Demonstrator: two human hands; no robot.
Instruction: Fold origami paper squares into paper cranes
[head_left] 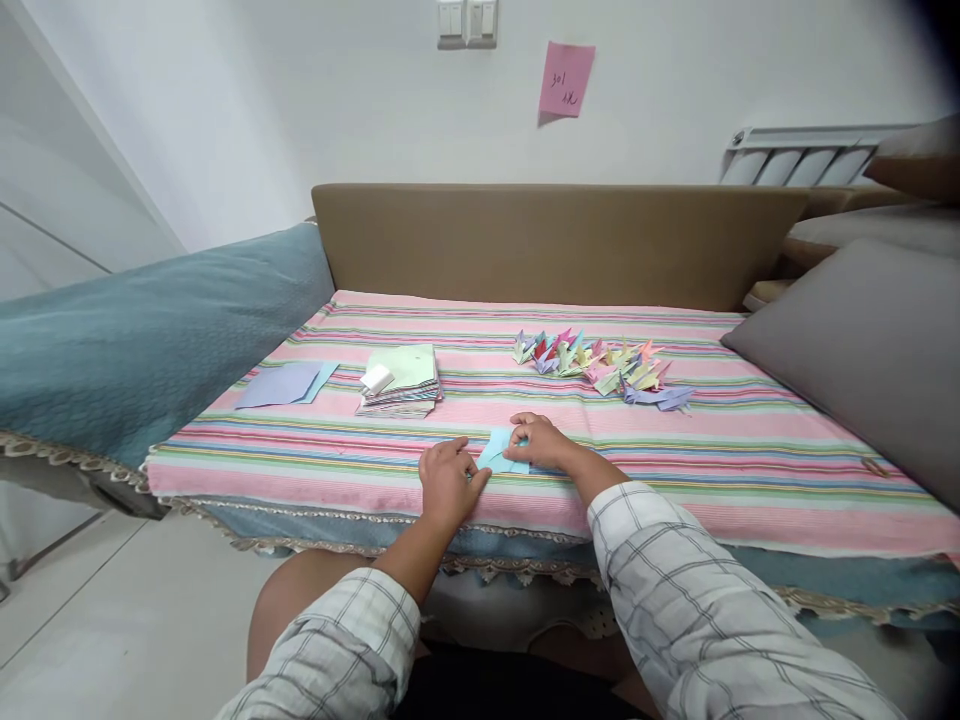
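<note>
A light blue sheet of origami paper (495, 452), partly folded, lies on the striped cloth close to the front edge of the seat. My right hand (538, 442) bends over its right side, thumb and fingertips closed on a flap of it. On the other side, my left hand (448, 485) has its thumb and a fingertip at the paper's left corner, holding it there. My fingers hide parts of the paper's edges and folds.
Behind my left hand stands a stack of square paper (405, 368), with a small white block (376, 379) on it. Purple sheets (279, 385) lie further left, over a blue one. Several folded paper cranes (592, 362) sit back right. A grey cushion (862, 350) leans at the right.
</note>
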